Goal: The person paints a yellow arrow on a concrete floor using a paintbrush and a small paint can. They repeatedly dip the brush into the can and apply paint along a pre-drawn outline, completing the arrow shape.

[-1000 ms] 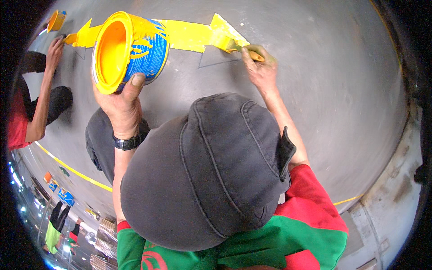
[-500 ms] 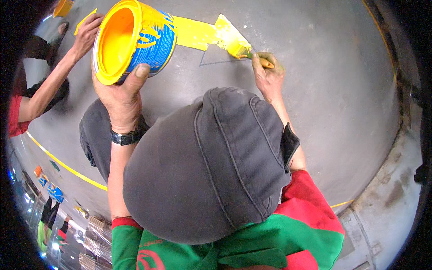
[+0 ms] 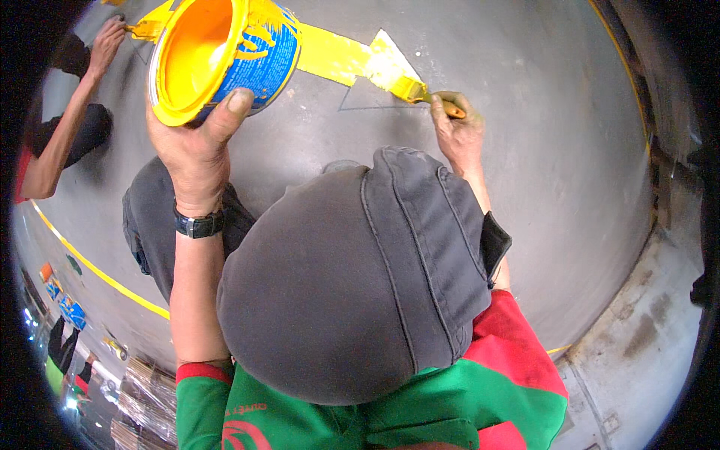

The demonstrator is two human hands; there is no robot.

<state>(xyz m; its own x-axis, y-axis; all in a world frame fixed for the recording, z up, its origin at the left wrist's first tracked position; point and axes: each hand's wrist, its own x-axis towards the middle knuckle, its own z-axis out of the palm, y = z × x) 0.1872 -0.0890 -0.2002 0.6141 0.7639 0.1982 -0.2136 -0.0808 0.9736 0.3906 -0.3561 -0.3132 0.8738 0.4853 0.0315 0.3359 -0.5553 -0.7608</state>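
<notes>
My left hand (image 3: 191,154) grips a blue paint can (image 3: 262,67), its thumb pressed against the side. The can tilts toward me, yellow paint coats its inside and rim, and streaks run down its label. In my right hand (image 3: 459,135) is a paintbrush (image 3: 451,109) with a wooden handle. Its yellow-loaded bristles touch the floor at the edge of a wet yellow painted shape (image 3: 326,54), whose pointed end looks thinly covered. A drawn dark line (image 3: 379,108) marks a corner on the bare grey floor just below the paint.
A co-worker's hand (image 3: 109,37) at the upper left holds another brush on a yellow patch (image 3: 150,26). My bent knee (image 3: 337,277) in dark trousers fills the middle. A yellow floor line (image 3: 101,262) curves at left; wrapped stacks (image 3: 146,397) stand at lower left.
My right hand has drawn the brush slightly right and down along the shape's edge. The can has shifted a little in view. The co-worker's hand has moved left, and a brush now shows in it.
</notes>
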